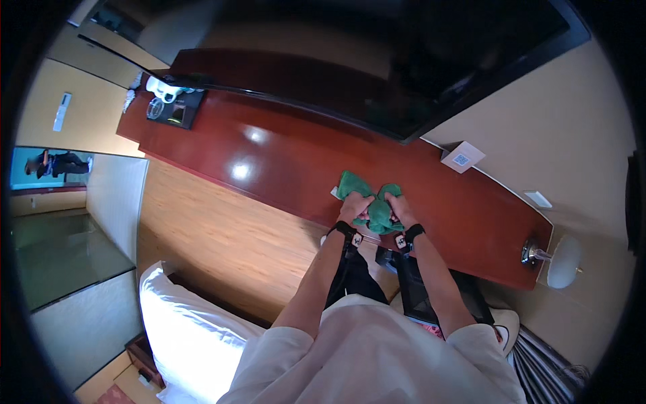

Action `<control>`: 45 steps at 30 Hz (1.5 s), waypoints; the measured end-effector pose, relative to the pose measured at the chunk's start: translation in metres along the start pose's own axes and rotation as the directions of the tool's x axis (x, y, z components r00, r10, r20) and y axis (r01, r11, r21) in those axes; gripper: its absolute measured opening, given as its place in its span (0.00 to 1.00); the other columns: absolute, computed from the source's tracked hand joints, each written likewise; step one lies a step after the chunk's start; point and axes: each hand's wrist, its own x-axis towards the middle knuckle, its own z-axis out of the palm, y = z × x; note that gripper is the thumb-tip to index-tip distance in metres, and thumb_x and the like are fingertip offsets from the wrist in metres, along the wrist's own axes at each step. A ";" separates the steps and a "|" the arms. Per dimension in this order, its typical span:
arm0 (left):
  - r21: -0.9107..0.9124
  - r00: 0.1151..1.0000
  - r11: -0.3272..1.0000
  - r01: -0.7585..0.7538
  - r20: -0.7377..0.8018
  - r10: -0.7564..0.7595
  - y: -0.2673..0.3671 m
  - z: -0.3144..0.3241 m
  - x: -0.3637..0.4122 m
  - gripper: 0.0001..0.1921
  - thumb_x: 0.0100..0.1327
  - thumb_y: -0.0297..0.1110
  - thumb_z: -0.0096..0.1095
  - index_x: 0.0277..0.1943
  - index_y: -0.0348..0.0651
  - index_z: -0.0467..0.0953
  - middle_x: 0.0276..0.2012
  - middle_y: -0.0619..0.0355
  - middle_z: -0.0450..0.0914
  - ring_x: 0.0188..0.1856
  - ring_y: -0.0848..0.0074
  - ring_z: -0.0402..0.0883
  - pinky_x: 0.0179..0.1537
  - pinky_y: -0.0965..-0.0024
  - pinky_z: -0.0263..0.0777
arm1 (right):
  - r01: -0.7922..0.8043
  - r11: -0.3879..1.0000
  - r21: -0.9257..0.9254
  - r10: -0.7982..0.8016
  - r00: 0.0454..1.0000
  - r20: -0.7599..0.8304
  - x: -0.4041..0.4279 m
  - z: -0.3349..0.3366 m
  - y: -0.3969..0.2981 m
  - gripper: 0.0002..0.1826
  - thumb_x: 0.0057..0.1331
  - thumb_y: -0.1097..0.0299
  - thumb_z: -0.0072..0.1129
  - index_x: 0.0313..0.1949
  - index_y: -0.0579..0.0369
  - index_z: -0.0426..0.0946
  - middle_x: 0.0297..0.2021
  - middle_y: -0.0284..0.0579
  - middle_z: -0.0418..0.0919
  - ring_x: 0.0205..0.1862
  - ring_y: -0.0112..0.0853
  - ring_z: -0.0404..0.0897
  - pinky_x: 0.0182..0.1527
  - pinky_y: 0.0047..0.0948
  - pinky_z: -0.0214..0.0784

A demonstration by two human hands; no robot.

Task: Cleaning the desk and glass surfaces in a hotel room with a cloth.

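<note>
Both my hands grip a crumpled green cloth (379,214) over the front part of a glossy red-brown wooden desk (298,166). My left hand (356,206) is closed around its left side, where a fold with a small white tag sticks out toward the back. On the other side, my right hand (401,209) clutches a second bunched part. The middle of the cloth bulges between my two fists, and some of it hangs toward the desk's front edge. Each wrist wears a black strap with a white marked tag.
A large television (383,65) overhangs the desk's back. At left sits a black tray (184,118) with a white kettle-like vessel and glassware. A box with a printed code (460,157) and a table lamp (562,262) stand right. Behind me is a white bed (197,338); a person appears far left.
</note>
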 end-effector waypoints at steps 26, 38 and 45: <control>-0.082 0.950 0.993 -0.081 -0.309 0.052 -0.001 -0.008 -0.042 0.22 0.52 0.50 0.51 0.22 0.35 0.75 0.14 0.54 0.76 0.18 0.71 0.77 0.24 0.70 0.71 | 0.093 0.994 0.051 -0.101 0.980 0.173 0.022 0.013 0.002 0.19 0.61 0.53 0.44 0.22 0.53 0.70 0.11 0.33 0.66 0.10 0.23 0.66 0.10 0.23 0.52; -0.086 0.922 0.996 -0.037 -0.387 0.001 -0.054 0.090 -0.038 0.26 0.56 0.56 0.45 0.26 0.37 0.76 0.13 0.57 0.75 0.22 0.69 0.79 0.31 0.65 0.72 | 0.107 0.968 0.228 -0.197 0.887 0.417 0.022 -0.030 0.079 0.23 0.60 0.45 0.43 0.40 0.53 0.70 0.30 0.37 0.75 0.27 0.26 0.72 0.26 0.24 0.63; 0.106 0.938 0.994 0.012 -0.345 0.025 -0.022 0.179 -0.035 0.25 0.59 0.50 0.43 0.19 0.36 0.75 0.16 0.54 0.76 0.18 0.73 0.78 0.24 0.69 0.71 | -0.137 0.987 0.089 0.111 0.962 0.249 0.015 -0.163 0.146 0.20 0.59 0.47 0.46 0.31 0.54 0.70 0.18 0.39 0.72 0.19 0.27 0.70 0.18 0.25 0.60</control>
